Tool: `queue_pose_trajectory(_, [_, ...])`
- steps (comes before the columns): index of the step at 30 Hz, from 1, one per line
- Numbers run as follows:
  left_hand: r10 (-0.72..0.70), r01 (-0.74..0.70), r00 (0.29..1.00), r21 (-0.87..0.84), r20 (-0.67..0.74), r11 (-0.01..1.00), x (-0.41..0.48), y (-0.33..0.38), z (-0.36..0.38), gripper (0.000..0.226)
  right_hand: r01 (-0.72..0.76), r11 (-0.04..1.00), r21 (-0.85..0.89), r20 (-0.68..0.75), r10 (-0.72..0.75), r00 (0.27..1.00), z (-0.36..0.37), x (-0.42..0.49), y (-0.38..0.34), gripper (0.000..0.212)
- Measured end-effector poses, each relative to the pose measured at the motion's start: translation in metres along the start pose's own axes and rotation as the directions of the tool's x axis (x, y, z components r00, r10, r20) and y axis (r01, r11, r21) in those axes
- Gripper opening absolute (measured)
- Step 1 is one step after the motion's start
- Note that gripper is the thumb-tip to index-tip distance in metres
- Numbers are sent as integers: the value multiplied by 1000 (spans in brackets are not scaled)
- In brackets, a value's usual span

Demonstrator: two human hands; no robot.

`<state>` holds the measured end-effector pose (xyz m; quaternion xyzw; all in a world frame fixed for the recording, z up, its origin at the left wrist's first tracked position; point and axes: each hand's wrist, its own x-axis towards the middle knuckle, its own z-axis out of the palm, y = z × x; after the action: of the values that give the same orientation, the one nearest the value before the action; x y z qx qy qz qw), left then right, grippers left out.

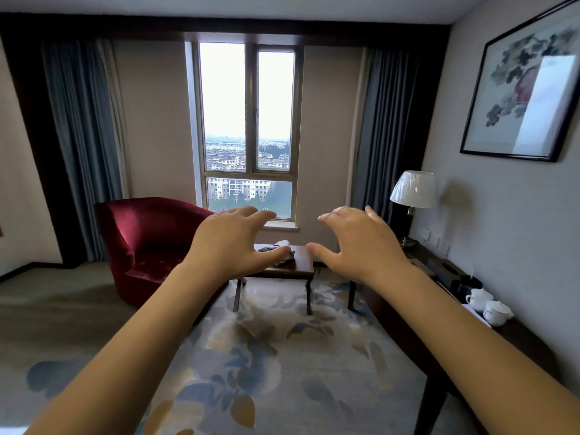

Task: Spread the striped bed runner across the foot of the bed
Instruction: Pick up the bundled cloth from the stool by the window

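Neither the striped bed runner nor the bed is in view. My left hand (230, 243) and my right hand (354, 243) are both stretched out in front of me at chest height, palms down, fingers spread and slightly curled. Both hold nothing. They hover in the air in front of a small dark wooden table (303, 265) that stands under the window.
A red velvet armchair (147, 243) stands left of the small table, which carries a crumpled cloth (284, 244). A dark desk (433, 337) runs along the right wall with a lamp (413, 189) and white teapots (489, 306). Patterned carpet (270, 365) covers the floor.
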<state>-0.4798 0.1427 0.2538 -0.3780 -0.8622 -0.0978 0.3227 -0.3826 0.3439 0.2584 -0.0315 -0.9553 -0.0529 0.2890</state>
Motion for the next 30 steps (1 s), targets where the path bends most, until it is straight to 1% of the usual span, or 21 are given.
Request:
queue_pose_trajectory(3, [4, -3, 1000, 32, -7, 999, 38, -11, 33, 81, -5, 1000, -5, -19, 4, 1000, 28, 37, 23, 65])
queue_pose_trajectory(8, [-13, 15, 999, 60, -30, 998, 102, -29, 79, 81, 36, 999, 4, -1, -36, 999, 72, 100, 58, 64])
queue_pose_trajectory(11, [-19, 23, 998, 71, -54, 997, 134, -40, 104, 79, 47, 999, 8, -14, -47, 999, 97, 135, 78, 63])
queue_pose_trajectory(15, [-33, 34, 999, 62, -20, 997, 170, -55, 134, 80, 33, 999, 16, -12, -33, 999, 129, 178, 97, 63])
queue_pose_trajectory(18, [-43, 44, 999, 73, -20, 996, 198, -69, 160, 78, 33, 999, 10, -16, -33, 999, 153, 211, 110, 62])
queue_pose_trajectory(24, [-67, 66, 998, 80, 5, 995, 260, -115, 220, 78, 49, 999, 9, -20, -49, 999, 209, 280, 129, 61])
queue_pose_trajectory(30, [-51, 51, 999, 82, -3, 995, 329, -170, 280, 77, 10, 1000, -11, -33, -10, 999, 263, 362, 147, 64])
